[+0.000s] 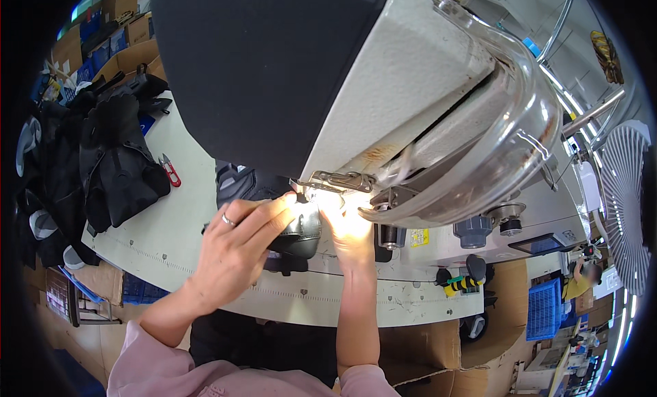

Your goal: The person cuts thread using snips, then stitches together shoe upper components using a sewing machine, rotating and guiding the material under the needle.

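Observation:
A black shoe upper (298, 241) with a glossy rounded end lies under the sewing machine head (404, 89), at its bright lamp. My left hand (239, 243), with a ring on one finger, pinches the upper's top edge from the left. Beside its right side is my right hand (350, 234), close to the needle area. Strong glare washes out that hand's fingers, and the machine partly covers them. More dark material (253, 185) lies just behind my left fingers.
Several black pieces (120, 157) are heaped at the table's left. Red-handled snips (170, 171) lie beside them on the pale table (164, 257). A clear curved guard (506, 157) juts from the machine. On the right are a fan (626, 205), a blue crate (544, 309) and cardboard boxes (503, 315).

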